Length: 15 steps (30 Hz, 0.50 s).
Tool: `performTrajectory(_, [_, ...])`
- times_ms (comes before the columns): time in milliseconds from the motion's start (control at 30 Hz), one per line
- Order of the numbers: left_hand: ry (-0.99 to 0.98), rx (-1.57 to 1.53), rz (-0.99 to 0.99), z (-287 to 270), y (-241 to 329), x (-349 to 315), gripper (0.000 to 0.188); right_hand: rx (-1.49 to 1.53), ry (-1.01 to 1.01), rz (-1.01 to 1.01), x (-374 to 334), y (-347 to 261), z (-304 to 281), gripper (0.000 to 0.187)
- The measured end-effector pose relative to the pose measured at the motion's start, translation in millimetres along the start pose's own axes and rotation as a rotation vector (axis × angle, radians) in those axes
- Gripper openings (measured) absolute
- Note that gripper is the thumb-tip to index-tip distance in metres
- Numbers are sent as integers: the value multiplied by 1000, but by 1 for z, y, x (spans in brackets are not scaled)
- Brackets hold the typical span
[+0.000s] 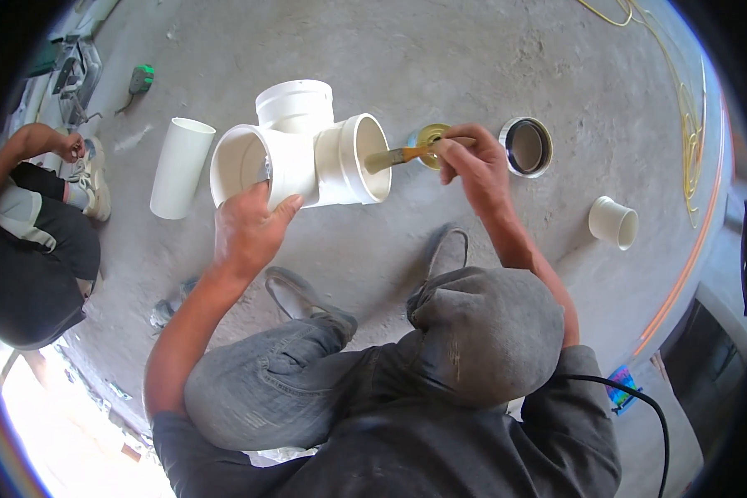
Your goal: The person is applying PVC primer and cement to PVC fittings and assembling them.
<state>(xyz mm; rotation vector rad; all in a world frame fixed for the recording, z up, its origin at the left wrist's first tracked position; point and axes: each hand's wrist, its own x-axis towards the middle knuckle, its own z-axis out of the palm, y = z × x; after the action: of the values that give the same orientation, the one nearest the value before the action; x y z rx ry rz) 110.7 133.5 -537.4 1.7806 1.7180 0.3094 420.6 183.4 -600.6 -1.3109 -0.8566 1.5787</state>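
A white plastic pipe tee [295,162] with wide sockets is held up in front of my knees. My left hand [251,228] grips the rim of its left socket, fingers inside and thumb outside. Between the fingers of my right hand [473,162] is a paintbrush [402,155], its bristles at the mouth of the right socket; whether they touch the inner wall I cannot tell. Behind the brush, partly hidden by my right hand, stands an open tin [427,137] with a yellowish inside. To its right is a round container [526,147] with a dark inside and pale rim.
A white pipe length [181,168] is at the left, a short pipe piece [613,222] at the right. Beyond lies a green-and-black tape measure [142,79]. Another person [37,216] sits at far left. A yellow hose [687,141] and an orange line [681,286] run along the right.
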Motion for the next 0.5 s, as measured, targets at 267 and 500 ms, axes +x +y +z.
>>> performTrajectory(267, [33, -102, -89, -8, 2, -13, 31, -3, 70, 63, 21, 17, 39, 20])
performTrajectory(500, [18, -318, -268, -17, -5, -19, 33, 283, -105, 254, 23, 5, 56, 18])
